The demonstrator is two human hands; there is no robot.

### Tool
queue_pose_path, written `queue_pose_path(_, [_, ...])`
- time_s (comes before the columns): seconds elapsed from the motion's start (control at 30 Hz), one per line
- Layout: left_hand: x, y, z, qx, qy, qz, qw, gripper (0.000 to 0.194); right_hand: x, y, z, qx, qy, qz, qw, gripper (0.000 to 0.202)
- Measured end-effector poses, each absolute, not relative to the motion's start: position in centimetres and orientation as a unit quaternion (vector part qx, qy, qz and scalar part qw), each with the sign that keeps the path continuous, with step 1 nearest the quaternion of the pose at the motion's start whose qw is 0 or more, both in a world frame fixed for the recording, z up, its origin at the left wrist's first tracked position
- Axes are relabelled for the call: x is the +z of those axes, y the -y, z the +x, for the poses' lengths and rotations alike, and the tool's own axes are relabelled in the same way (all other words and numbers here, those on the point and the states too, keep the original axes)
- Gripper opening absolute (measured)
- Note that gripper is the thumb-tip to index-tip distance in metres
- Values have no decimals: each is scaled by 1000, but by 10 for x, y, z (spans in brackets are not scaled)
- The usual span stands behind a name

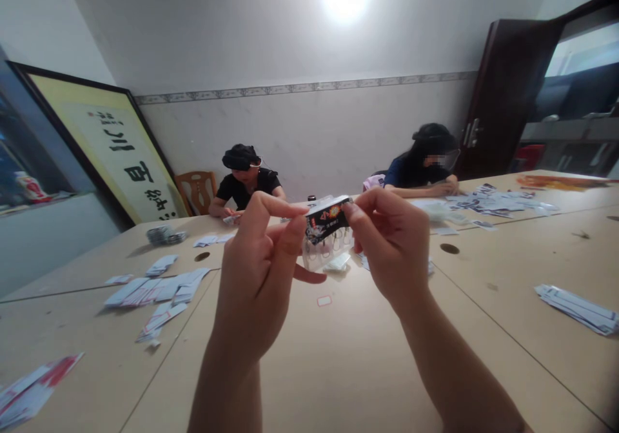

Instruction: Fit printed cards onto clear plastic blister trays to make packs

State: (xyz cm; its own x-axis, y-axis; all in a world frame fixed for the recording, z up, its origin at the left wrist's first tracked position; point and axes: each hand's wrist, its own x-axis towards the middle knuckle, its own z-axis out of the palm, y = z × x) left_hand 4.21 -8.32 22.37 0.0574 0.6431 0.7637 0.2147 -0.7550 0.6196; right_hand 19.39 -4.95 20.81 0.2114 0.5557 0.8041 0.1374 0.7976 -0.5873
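Observation:
In front of me I hold up a small clear plastic pack [329, 230] with a black printed label along its upper part. Thin dark hook-shaped pieces show through the clear part below. My left hand [268, 259] pinches its left edge between thumb and fingers. At the upper right corner, the thumb and fingers of my right hand [389, 246] grip the same pack. Behind and below it lie pale translucent plastic pieces [338, 264] on the table. A small red-edged white label [324, 301] lies flat beneath my hands.
The light wooden table [333, 368] carries stacks of white cards [155, 289] on the left and a wide pile of cards [498, 201] at back right. A card bundle [578, 308] lies far right. Two people wearing head gear, one person [246, 181] left, another person [425, 162] right, sit opposite.

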Motion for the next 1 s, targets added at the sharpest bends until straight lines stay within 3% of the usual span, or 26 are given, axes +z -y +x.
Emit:
queue_pose_path(0.5, [222, 85, 41, 613, -310, 709, 157, 12, 212, 54, 197, 194, 604, -299, 713, 19])
queue_pose_path(0.73, [224, 86, 38, 629, -296, 694, 189, 12, 215, 49, 206, 238, 614, -280, 698, 37])
queue_pose_path(0.87, [229, 85, 35, 612, -285, 690, 261, 15, 215, 42, 213, 383, 619, -191, 658, 20])
queue_pose_path(1.0, [231, 80, 32, 598, -294, 680, 306, 20, 214, 40, 214, 414, 625, -166, 641, 11])
